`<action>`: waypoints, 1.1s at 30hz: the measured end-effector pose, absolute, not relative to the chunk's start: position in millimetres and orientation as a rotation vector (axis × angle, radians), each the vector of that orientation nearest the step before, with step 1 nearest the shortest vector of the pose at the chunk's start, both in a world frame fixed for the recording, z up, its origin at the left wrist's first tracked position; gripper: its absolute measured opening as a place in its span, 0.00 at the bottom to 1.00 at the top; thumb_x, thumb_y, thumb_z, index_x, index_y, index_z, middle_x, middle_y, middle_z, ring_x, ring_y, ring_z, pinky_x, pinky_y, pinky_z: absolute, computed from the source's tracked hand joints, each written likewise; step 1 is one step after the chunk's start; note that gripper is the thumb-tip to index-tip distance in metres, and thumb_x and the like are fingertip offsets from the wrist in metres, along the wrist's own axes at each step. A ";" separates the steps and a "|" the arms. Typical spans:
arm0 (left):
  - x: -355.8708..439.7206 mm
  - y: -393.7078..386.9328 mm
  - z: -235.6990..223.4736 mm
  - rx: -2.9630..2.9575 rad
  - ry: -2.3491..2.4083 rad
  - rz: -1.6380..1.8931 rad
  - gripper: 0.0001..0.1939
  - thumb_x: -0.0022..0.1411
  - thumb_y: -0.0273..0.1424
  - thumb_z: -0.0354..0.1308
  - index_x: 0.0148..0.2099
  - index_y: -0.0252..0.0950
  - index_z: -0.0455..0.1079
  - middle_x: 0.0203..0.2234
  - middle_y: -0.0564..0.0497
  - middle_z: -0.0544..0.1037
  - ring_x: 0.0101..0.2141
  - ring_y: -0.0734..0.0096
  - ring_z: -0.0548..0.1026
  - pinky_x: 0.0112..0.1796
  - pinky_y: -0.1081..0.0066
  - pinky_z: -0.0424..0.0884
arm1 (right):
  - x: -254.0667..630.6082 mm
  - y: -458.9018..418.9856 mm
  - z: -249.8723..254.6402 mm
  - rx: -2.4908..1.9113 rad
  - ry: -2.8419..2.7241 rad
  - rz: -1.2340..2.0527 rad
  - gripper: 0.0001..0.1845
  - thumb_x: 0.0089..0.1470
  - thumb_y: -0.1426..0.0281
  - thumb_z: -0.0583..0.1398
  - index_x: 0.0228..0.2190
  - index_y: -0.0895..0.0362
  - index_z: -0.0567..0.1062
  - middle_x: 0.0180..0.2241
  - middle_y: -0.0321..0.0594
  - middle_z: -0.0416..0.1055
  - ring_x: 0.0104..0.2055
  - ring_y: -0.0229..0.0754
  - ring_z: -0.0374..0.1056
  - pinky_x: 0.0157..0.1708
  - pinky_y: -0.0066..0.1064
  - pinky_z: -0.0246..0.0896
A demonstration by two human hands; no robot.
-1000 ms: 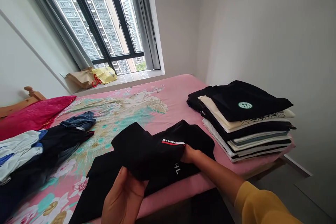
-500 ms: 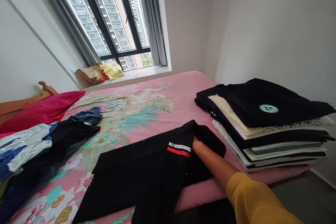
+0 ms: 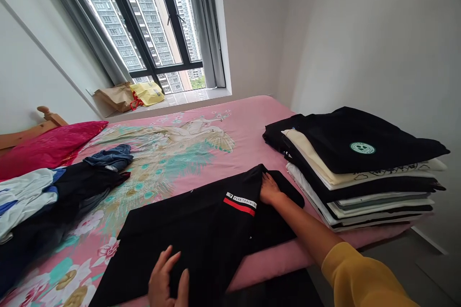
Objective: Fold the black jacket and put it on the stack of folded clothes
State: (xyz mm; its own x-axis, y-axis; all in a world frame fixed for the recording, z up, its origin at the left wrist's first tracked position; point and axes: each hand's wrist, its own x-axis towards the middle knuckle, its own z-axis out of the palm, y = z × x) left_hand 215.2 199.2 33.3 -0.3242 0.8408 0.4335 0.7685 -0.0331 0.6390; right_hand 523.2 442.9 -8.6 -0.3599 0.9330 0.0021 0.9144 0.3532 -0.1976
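Note:
A black garment with a white and red label lies spread along the near edge of the pink flowered bed. My left hand rests on its near part, fingers stretched flat and apart. My right hand, in a yellow sleeve, reaches to the garment's far right corner and pinches the cloth there. Just right of that hand stands a stack of folded shirts, black, cream and white.
A heap of unfolded clothes lies at the left of the bed, beside a red pillow. Paper bags sit on the window sill. A white wall runs close along the right side. Floor shows at the lower right.
The garment, bunched and lifted in both hands a second ago, now lies flat on the bed. My left hand has come back into view and rests on it.

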 end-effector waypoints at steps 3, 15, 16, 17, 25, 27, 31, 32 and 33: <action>251.0 235.0 54.1 1.951 1.861 1.123 0.15 0.61 0.34 0.50 0.50 0.42 0.67 0.56 0.45 0.67 0.60 0.56 0.58 0.59 0.50 0.54 | 525.4 441.9 -9.7 -1.732 -2.477 0.236 0.35 0.56 0.63 0.53 0.62 0.62 0.56 0.63 0.51 0.47 0.65 0.54 0.39 0.63 0.45 0.27; 324.1 429.8 3.2 2.055 1.895 0.705 0.22 0.59 0.20 0.44 0.53 0.32 0.69 0.53 0.41 0.71 0.58 0.61 0.64 0.58 0.58 0.59 | 532.4 441.6 -4.2 -1.416 -2.681 0.194 0.29 0.57 0.68 0.50 0.60 0.52 0.60 0.58 0.44 0.60 0.61 0.53 0.49 0.62 0.55 0.25; 324.1 431.3 -5.0 2.040 1.919 0.705 0.21 0.60 0.22 0.45 0.53 0.31 0.69 0.54 0.40 0.70 0.58 0.60 0.63 0.58 0.57 0.58 | 533.4 443.6 -4.3 -1.375 -2.699 0.189 0.28 0.57 0.68 0.49 0.60 0.52 0.60 0.58 0.44 0.60 0.61 0.52 0.50 0.62 0.55 0.24; 324.2 431.0 -12.2 2.034 1.941 0.710 0.20 0.62 0.25 0.46 0.54 0.31 0.68 0.55 0.40 0.69 0.59 0.59 0.62 0.59 0.56 0.56 | 534.1 446.1 -4.5 -1.346 -2.710 0.185 0.28 0.57 0.68 0.49 0.60 0.53 0.60 0.57 0.44 0.61 0.61 0.52 0.51 0.62 0.54 0.24; 328.3 422.5 -24.5 2.138 2.047 0.555 0.33 0.57 0.48 0.54 0.60 0.35 0.62 0.61 0.41 0.62 0.62 0.54 0.54 0.61 0.52 0.45 | 522.6 459.7 -17.7 -1.900 -2.330 0.203 0.33 0.54 0.69 0.51 0.61 0.66 0.57 0.64 0.53 0.45 0.66 0.54 0.35 0.60 0.45 0.41; 328.5 422.9 -22.4 2.142 2.056 0.510 0.36 0.56 0.50 0.54 0.61 0.35 0.60 0.61 0.41 0.60 0.62 0.54 0.53 0.61 0.51 0.44 | 524.8 460.3 -23.7 -2.011 -2.090 0.177 0.33 0.53 0.72 0.50 0.60 0.67 0.57 0.64 0.51 0.45 0.66 0.52 0.37 0.60 0.44 0.43; 329.6 423.0 -21.3 2.136 2.070 0.468 0.38 0.55 0.51 0.54 0.62 0.36 0.59 0.62 0.42 0.59 0.63 0.54 0.52 0.61 0.51 0.42 | 543.3 463.8 -21.7 -1.948 -1.685 0.096 0.26 0.55 0.73 0.46 0.54 0.69 0.65 0.55 0.54 0.62 0.58 0.49 0.55 0.58 0.40 0.49; 330.0 423.0 -21.6 2.135 2.073 0.466 0.38 0.55 0.51 0.54 0.62 0.36 0.59 0.62 0.42 0.59 0.63 0.54 0.52 0.61 0.51 0.42 | 546.5 464.1 -16.8 -1.915 -1.643 0.074 0.25 0.56 0.73 0.45 0.52 0.69 0.66 0.53 0.54 0.64 0.57 0.48 0.57 0.58 0.39 0.49; 330.4 423.0 -22.0 2.133 2.076 0.469 0.38 0.55 0.51 0.54 0.62 0.36 0.59 0.62 0.42 0.59 0.63 0.54 0.52 0.61 0.51 0.42 | 547.3 463.4 -10.8 -1.860 -1.639 0.045 0.25 0.56 0.73 0.44 0.51 0.69 0.67 0.53 0.53 0.65 0.56 0.46 0.57 0.58 0.38 0.49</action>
